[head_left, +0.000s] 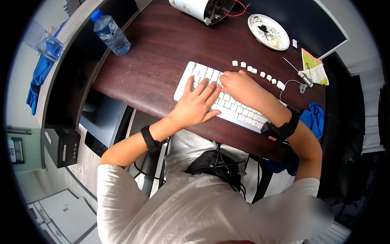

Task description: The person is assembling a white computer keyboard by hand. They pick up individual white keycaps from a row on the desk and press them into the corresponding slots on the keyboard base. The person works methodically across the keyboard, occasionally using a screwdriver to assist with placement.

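A white keyboard point(239, 110) lies at a slant near the front edge of the dark red-brown desk. My left hand point(199, 99) rests on its left part, fingers spread over the keys. Over the keyboard's far edge, my right hand point(239, 83) is closed, thumb and fingers drawn together against the top keys. Whatever those fingers pinch, if anything, is hidden. Beyond the keyboard, several loose white keycaps point(263, 75) form a slanting row. A screwdriver point(304, 77) with a pale handle and thin shaft lies to their right.
A clear bottle with a blue cap point(111, 34) stands at the left. At the back are a white cylinder point(191, 9) with red wires, a soiled white plate point(280, 43) and a monitor point(292, 20). A yellow-and-white packet point(313, 69) and blue cloth point(313, 122) lie right.
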Motion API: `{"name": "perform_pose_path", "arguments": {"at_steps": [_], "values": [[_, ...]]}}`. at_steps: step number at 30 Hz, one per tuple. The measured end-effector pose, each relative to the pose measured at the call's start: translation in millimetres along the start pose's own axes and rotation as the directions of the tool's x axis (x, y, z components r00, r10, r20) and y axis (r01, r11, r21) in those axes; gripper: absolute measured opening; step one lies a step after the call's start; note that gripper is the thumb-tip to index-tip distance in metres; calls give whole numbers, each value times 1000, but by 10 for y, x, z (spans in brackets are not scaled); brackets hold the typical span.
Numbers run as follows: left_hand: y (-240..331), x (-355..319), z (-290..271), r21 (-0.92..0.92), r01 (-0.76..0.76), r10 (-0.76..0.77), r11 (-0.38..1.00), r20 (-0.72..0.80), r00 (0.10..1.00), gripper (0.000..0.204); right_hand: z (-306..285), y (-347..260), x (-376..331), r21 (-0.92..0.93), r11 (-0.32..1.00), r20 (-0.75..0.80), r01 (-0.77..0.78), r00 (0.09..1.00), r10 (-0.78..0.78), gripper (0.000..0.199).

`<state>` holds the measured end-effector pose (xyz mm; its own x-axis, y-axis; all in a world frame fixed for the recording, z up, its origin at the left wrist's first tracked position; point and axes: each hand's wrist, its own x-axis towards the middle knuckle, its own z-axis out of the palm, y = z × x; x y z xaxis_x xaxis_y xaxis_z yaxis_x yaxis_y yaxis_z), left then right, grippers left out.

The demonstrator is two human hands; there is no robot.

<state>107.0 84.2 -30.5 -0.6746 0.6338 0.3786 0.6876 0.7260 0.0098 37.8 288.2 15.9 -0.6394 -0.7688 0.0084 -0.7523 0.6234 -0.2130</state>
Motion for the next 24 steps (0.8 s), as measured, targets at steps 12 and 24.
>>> {"name": "perform_pose_path", "arguments": {"at_steps": [12,24], "values": [[23,69,-86,-101,20,-22,995,-19,1000,69,-193,420,118,277,938,204,-209,967,155,31],[89,87,-55,-121,79,-84,989,-34,996,70,-449,462,-26,246,919,142,-307,950,279,36]]}}
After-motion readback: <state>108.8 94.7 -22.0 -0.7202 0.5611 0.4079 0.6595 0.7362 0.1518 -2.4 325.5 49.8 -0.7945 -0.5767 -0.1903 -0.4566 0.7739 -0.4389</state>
